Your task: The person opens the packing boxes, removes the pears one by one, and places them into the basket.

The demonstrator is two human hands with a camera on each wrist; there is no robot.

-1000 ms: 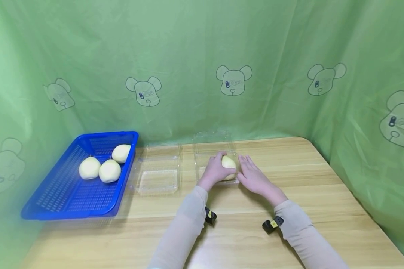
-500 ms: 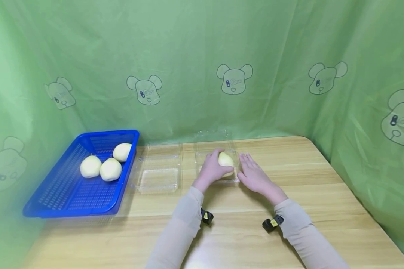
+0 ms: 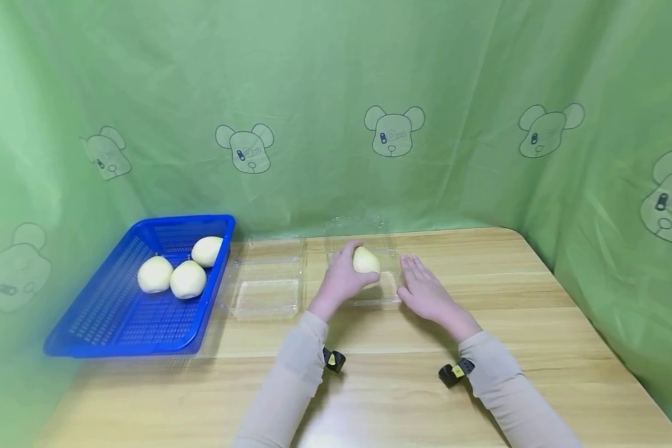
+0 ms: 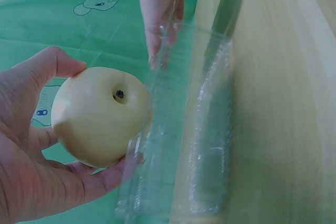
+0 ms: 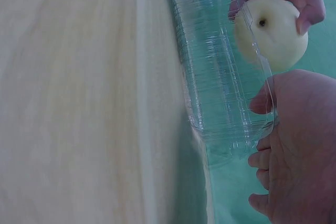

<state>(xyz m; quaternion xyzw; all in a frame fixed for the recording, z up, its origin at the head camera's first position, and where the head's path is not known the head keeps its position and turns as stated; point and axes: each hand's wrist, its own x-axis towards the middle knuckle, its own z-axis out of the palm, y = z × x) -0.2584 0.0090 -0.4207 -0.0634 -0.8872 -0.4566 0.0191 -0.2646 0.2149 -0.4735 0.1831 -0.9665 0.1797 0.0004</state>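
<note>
1. Work so far: one pear is out of the blue basket and sits in the left hand, fingers and thumb wrapped round it, held just above the clear clamshell box at the middle of the counter.
2. The right hand lies flat with its fingers straight at the box's 3 o'clock edge, holding nothing, just steadying it.
3. Left to go, I'd guess: three more pears sit in the basket over at 9 o'clock, and a second clear box lies empty between basket and hand.
4. Versus a second ago: the pear was down in the box; now it's lifted and shifted toward 12 o'clock. The right hand has barely budged.
</note>
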